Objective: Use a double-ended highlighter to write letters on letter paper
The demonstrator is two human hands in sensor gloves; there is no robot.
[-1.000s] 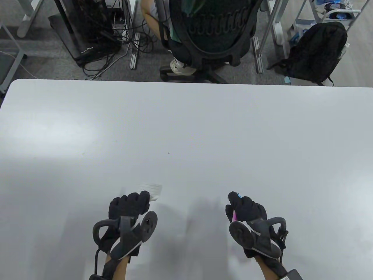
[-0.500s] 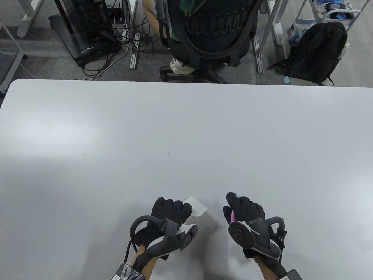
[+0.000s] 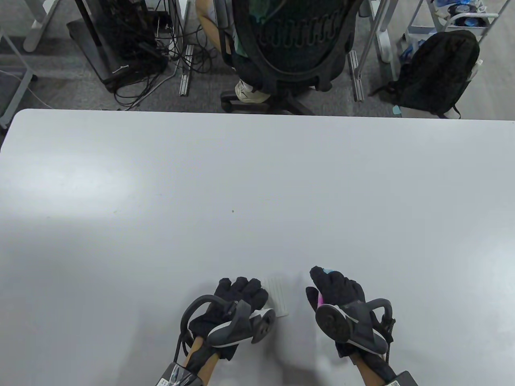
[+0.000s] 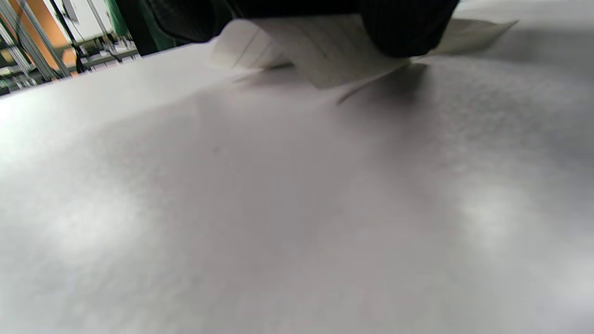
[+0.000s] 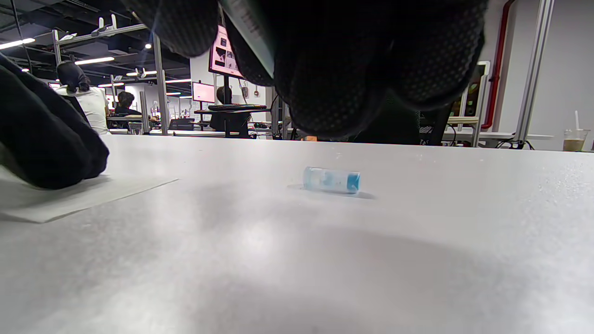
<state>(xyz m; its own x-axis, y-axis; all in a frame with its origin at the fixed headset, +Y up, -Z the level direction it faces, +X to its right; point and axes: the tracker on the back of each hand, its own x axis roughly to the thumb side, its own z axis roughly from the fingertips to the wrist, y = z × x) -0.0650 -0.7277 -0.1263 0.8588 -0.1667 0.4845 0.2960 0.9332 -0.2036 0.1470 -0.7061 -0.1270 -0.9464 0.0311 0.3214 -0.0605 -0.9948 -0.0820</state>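
Note:
A small lined sheet of letter paper (image 3: 278,295) lies near the table's front edge, its far side flat in the right wrist view (image 5: 88,197). My left hand (image 3: 244,292) sits on its left edge with curled fingers (image 4: 403,28) gripping the paper (image 4: 334,55), whose near edge lifts slightly. My right hand (image 3: 318,284) is just right of the sheet and grips the double-ended highlighter, whose pink end (image 3: 320,299) and pale barrel (image 5: 246,28) show. A blue cap (image 5: 332,180) lies loose on the table just beyond the right fingers (image 3: 329,270).
The white table (image 3: 257,181) stretches away from both hands. Beyond its far edge stand a black office chair (image 3: 293,40) with a seated person, a black backpack (image 3: 438,72) and a tangle of cables (image 3: 132,52).
My left hand carried the paper from the left towards the middle and laid it flat beside the right hand. The right hand stayed almost still with the highlighter.

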